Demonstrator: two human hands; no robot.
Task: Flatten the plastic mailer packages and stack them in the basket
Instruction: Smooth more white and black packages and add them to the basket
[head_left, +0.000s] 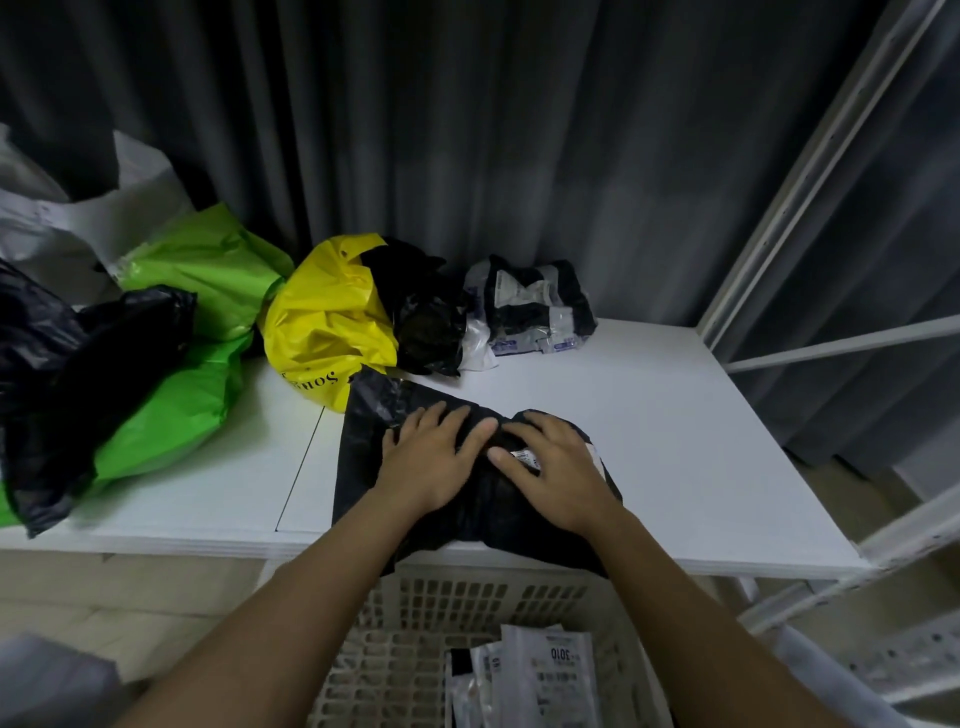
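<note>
A: Start big. Why is everything on the flat white table (649, 415)?

B: It gives a hard, level surface to press plastic against. The crumpled heap sits along its far and left side, so the near middle serves as the working spot.

A: What is in that heap?

B: At far left, a large bright green plastic mailer (197, 332) with a crumpled black plastic bag (78, 374) lying over it. Right of those, a puffed yellow plastic mailer with dark lettering (322, 322), touching a wrinkled black plastic bag (421, 312). Furthest right, a small bundle of grey-and-black printed mailers (530, 306). They look unflattened, probably waiting their turn.

A: And the one being worked?

B: A black plastic mailer package (374, 441) lies at the near edge of the table, its near end drooping over the edge. I judge it sits there so it can slide straight down into the white slotted plastic basket (467, 597) below.

A: The basket has something in it?

B: Yes, flat pale grey printed mailers (550, 670) lie inside, at the near right.

A: The hands?

B: Both lie palm down, fingers spread and fairly straight. The left hand (426, 462) and the right hand (550, 467) rest side by side on the black mailer, fingertips nearly meeting, gripping nothing, pressing the plastic flat. A small white label (524, 457) shows by the right thumb.
</note>
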